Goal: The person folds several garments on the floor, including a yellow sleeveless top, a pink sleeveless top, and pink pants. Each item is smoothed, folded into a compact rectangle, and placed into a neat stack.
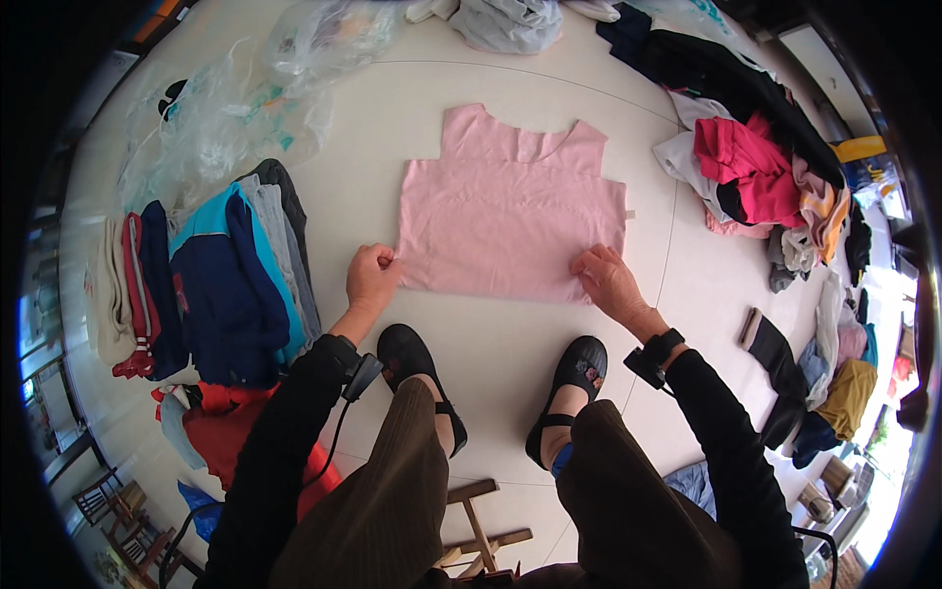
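Note:
A pink knit top (pixel 511 228) lies spread flat on the tiled floor in front of my feet, its scooped neckline away from me. A wide layer crosses just below the neckline and looks doubled over the upper part. A small pale tag (pixel 631 214) sticks out at its right side. My left hand (pixel 374 276) pinches the near left corner between thumb and fingers. Near the right corner, my right hand (pixel 607 283) grips the cloth with bent fingers, the fingertips partly hidden.
Folded clothes, including a navy and turquoise jacket (pixel 228 287), stand at left above red garments (pixel 228 434). Clear plastic bags (pixel 221 125) lie far left. A loose heap with a bright pink garment (pixel 751 169) is at right, near black trousers (pixel 773 353). A wooden stool (pixel 478 523) is beneath me.

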`<action>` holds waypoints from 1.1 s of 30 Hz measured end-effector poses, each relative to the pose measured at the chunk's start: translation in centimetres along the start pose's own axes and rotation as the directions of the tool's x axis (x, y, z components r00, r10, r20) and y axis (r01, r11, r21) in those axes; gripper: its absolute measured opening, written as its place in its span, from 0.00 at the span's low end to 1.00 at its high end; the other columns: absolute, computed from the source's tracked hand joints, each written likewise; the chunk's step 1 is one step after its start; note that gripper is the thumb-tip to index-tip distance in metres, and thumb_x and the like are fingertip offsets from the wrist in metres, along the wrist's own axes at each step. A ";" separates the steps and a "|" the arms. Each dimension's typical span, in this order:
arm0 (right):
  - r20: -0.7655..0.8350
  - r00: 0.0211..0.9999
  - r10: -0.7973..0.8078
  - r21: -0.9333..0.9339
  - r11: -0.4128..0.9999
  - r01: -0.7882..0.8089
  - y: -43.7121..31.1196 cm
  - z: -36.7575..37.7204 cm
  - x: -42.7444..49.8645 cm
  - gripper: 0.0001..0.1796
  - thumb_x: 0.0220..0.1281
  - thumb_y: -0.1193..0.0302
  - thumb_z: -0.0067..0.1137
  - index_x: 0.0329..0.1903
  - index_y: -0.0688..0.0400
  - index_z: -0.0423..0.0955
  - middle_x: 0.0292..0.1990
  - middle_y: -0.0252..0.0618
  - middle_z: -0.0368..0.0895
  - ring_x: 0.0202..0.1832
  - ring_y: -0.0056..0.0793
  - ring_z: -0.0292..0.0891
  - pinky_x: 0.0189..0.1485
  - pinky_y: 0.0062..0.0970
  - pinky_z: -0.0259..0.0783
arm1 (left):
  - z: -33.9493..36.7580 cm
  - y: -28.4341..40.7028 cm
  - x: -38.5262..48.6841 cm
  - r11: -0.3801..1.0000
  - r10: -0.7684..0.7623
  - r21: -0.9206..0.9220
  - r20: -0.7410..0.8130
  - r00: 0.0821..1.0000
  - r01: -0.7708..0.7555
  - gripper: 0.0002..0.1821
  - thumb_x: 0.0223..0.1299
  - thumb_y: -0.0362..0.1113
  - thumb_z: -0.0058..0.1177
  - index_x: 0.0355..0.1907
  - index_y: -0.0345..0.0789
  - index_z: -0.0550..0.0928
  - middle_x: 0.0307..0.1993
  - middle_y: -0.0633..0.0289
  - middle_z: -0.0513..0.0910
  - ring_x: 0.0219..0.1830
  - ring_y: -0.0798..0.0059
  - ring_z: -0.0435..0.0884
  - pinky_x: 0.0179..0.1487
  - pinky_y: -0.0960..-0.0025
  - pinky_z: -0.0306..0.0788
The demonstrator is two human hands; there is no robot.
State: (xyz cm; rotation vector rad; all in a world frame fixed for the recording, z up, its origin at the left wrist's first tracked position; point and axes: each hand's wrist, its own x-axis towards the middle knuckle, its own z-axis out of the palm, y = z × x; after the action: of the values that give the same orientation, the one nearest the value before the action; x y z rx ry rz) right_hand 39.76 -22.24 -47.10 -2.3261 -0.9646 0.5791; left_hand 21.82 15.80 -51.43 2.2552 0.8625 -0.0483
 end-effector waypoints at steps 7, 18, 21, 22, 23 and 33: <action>-0.023 1.000 0.021 -0.006 1.000 -0.022 0.3 0.6 0.2 0.07 0.58 0.79 0.58 0.37 0.53 0.76 0.40 0.37 0.76 0.48 0.45 0.72 0.52 0.40 0.74 | 0.6 -0.6 -0.1 0.998 -0.049 -0.027 0.036 0.998 0.050 0.07 0.52 0.34 0.62 0.34 0.36 0.82 0.32 0.60 0.81 0.33 0.64 0.82 0.41 0.61 0.77; -0.019 0.999 0.031 0.032 0.999 -0.031 0.9 0.8 0.4 0.07 0.58 0.79 0.60 0.36 0.53 0.77 0.39 0.35 0.76 0.47 0.43 0.72 0.52 0.39 0.73 | 0.4 -0.2 -0.3 1.000 -0.003 0.008 0.036 0.999 0.003 0.07 0.54 0.35 0.63 0.32 0.38 0.80 0.30 0.62 0.80 0.33 0.63 0.81 0.40 0.59 0.75; -0.013 0.999 0.040 0.031 0.999 -0.039 0.8 0.7 0.5 0.07 0.58 0.79 0.59 0.36 0.53 0.77 0.39 0.36 0.76 0.47 0.43 0.72 0.52 0.39 0.73 | 0.4 0.0 -0.3 1.000 -0.007 0.021 0.034 0.999 0.006 0.07 0.54 0.35 0.63 0.32 0.38 0.80 0.30 0.62 0.79 0.33 0.62 0.81 0.40 0.59 0.75; -0.012 0.999 0.038 0.028 0.999 -0.038 0.8 0.6 0.5 0.07 0.58 0.79 0.59 0.36 0.53 0.76 0.39 0.36 0.76 0.47 0.43 0.72 0.52 0.39 0.73 | 0.4 0.0 -0.3 0.999 -0.019 0.028 0.038 0.999 0.018 0.07 0.55 0.35 0.63 0.32 0.38 0.80 0.30 0.62 0.79 0.33 0.62 0.81 0.40 0.58 0.75; -0.001 0.999 0.047 0.023 0.999 -0.047 0.8 0.6 0.5 0.07 0.58 0.79 0.59 0.36 0.53 0.76 0.38 0.36 0.76 0.47 0.43 0.72 0.52 0.39 0.73 | 0.4 -0.1 -0.3 1.000 -0.005 0.023 0.031 0.999 0.004 0.07 0.54 0.35 0.63 0.33 0.38 0.80 0.29 0.62 0.79 0.33 0.62 0.81 0.40 0.59 0.75; -0.377 0.924 0.069 -0.037 0.995 -0.089 3.8 -1.7 3.6 0.16 0.58 0.78 0.62 0.51 0.58 0.78 0.45 0.42 0.79 0.46 0.37 0.78 0.45 0.31 0.77 | 0.4 0.8 3.7 0.979 -0.027 -0.203 -0.022 0.999 0.022 0.24 0.47 0.44 0.72 0.42 0.30 0.82 0.38 0.56 0.87 0.38 0.65 0.86 0.45 0.64 0.78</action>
State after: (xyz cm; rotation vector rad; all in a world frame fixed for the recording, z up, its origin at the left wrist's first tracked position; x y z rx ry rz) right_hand 44.96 -22.40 -48.90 -2.4111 -0.7149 0.1252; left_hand 25.30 17.19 -52.26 2.0585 0.8675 0.0544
